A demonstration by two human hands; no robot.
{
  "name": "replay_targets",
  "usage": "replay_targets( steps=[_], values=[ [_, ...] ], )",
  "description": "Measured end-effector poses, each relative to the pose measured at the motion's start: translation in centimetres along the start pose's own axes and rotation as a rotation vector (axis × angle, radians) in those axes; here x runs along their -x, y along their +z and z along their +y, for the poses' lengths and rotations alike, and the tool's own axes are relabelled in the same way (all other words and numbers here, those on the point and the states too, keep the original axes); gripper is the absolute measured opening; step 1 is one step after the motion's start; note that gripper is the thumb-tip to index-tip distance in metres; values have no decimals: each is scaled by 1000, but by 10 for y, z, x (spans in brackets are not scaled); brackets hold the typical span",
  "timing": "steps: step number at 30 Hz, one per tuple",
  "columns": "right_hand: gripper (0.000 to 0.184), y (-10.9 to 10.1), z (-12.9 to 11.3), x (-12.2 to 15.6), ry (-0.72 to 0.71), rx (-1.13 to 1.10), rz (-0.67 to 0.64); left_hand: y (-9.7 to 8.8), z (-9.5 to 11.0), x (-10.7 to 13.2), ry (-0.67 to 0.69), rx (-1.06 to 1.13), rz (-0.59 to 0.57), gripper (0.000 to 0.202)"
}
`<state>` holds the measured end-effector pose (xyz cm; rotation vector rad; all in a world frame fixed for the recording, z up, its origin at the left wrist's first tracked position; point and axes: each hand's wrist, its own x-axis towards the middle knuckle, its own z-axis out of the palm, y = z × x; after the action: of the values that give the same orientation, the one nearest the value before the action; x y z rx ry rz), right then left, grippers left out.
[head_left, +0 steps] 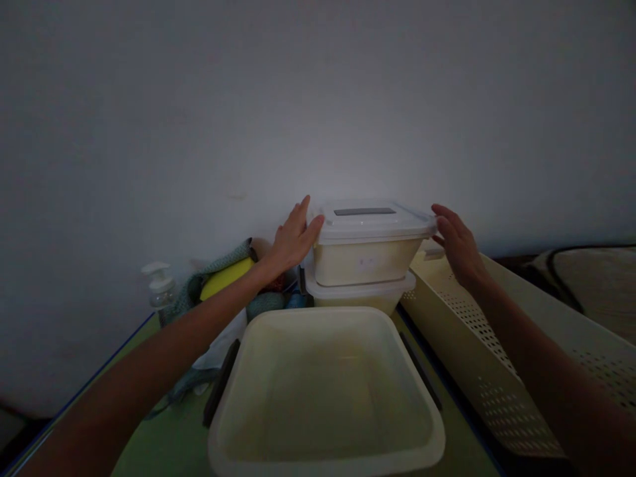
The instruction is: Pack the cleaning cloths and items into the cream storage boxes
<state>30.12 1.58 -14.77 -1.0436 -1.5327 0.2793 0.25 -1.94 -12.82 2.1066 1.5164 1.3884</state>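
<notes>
A lidded storage box [368, 262] with a white lid [372, 218] sits on a second lidded container [358, 291] near the wall. My left hand [295, 238] is at the lid's left corner, fingers stretched and spread, the thumb against the edge. At the lid's right end is my right hand [457, 245], its fingers extended beside the rim; whether they touch it I cannot tell. Neither hand is wrapped around the box. In front of the stack stands a large white container [328, 397] without a lid, with dark side handles and nothing visible inside.
A perforated cream basket [447, 331] stands to the right, under my right forearm. On the left are a pump bottle [159, 285], a yellow item [226, 278] and bundled grey-green cloth [189, 298]. The green tabletop [159, 437] has a blue edge. A pale wall [298, 99] rises behind.
</notes>
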Motion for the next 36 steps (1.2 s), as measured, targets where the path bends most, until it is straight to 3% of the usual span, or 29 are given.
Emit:
replay_targets(
  steps=[10,19,28,36],
  values=[
    [56,-11,-42,15,-130,74,-22,-24,9,13,43,0,33,70],
    [61,-15,-74,46,-175,153,-128,-50,18,46,2,-15,8,73],
    [59,-20,-95,73,-163,172,-182,-72,11,84,-31,-2,-17,72],
    [58,-22,-98,101,-121,134,-200,-67,-9,124,-101,205,-19,68]
  ],
)
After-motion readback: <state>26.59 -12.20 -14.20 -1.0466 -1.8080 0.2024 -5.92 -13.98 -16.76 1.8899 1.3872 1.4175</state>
